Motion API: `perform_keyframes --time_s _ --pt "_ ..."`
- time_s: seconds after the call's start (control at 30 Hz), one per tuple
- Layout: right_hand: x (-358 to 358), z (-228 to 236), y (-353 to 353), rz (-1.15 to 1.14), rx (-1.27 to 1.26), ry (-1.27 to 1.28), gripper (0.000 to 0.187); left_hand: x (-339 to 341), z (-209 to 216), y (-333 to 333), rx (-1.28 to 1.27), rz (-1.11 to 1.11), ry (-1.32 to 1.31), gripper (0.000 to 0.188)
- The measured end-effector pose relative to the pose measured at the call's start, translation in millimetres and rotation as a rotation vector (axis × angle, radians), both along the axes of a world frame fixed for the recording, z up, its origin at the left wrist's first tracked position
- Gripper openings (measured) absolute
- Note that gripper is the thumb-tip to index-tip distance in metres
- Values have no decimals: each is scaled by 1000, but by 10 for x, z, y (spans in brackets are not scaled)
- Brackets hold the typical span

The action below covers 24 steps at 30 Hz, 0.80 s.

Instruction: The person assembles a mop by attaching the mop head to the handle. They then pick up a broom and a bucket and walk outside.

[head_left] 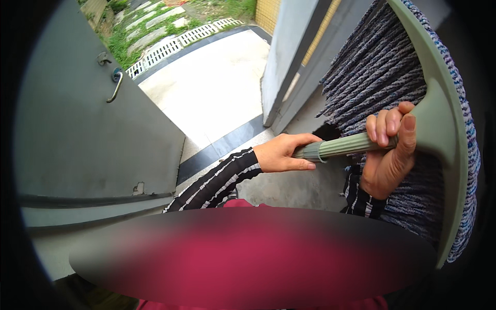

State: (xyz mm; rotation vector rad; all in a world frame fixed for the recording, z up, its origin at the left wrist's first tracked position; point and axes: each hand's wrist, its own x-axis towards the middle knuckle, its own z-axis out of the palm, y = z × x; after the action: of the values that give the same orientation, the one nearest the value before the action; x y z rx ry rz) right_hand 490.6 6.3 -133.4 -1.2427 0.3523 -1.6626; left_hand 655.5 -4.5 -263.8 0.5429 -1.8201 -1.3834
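A large string mop [439,121] with a pale green plastic head and blue-grey twisted strands is raised on my right side. Its strands [377,77] hang to the left of the curved head bar. My right hand [390,147] is wrapped round the ribbed green handle [343,146] close to the head, thumb upward. My left hand [287,152] grips the same handle farther left, at a grey collar [311,152]. Beyond that hand, the rest of the handle is hidden.
A grey metal door [98,134] with a lever handle [117,87] stands open on the left. A grey door frame [289,57] rises ahead. Between them a dark threshold strip [222,150] leads to a bright paved landing [206,77], with a slotted drain grate [175,47] and grass beyond.
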Motion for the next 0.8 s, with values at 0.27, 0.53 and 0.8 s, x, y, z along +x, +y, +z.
perform_keyframes --time_s 0.27,0.53,0.8 --pt "-20 -9 103 139 -85 7 21 -111 -46 215 -85 174 -41 48" --pt "-88 4 102 177 -181 69 32 -161 -81 316 -180 258 21 46" --pt "-56 -77 84 330 -84 46 21 -268 260 402 -176 313 87 49"
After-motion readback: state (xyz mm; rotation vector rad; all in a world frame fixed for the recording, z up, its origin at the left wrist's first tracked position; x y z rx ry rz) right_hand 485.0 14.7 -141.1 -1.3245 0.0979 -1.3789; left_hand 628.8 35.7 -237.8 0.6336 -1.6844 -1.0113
